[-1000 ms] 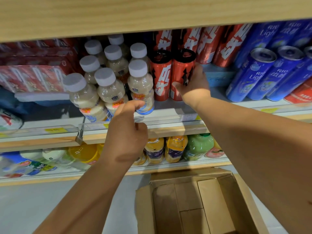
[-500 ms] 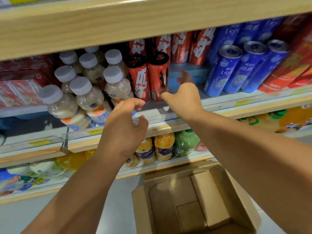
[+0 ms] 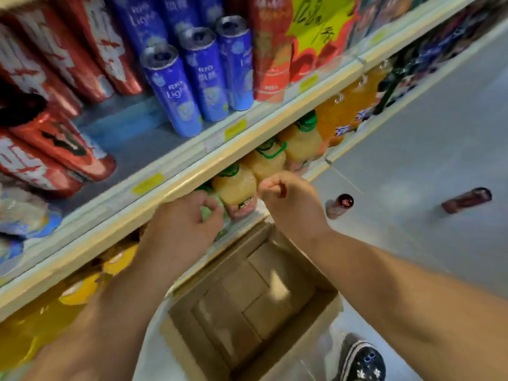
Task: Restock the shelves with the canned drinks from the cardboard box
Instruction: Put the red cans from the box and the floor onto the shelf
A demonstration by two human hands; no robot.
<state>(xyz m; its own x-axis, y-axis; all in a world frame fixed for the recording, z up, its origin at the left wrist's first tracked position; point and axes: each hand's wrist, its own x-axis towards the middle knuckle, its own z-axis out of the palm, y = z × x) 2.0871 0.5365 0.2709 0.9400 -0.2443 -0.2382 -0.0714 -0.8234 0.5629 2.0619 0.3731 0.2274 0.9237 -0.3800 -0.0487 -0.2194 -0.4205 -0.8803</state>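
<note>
Both arms reach forward, left hand (image 3: 181, 224) and right hand (image 3: 291, 204) curled, seemingly empty.

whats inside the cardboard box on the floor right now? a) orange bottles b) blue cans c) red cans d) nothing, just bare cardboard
d: the visible inside of the cardboard box is only bare bottom flaps; the loose cans in view, a standing can and a lying can, are out on the floor.
</note>
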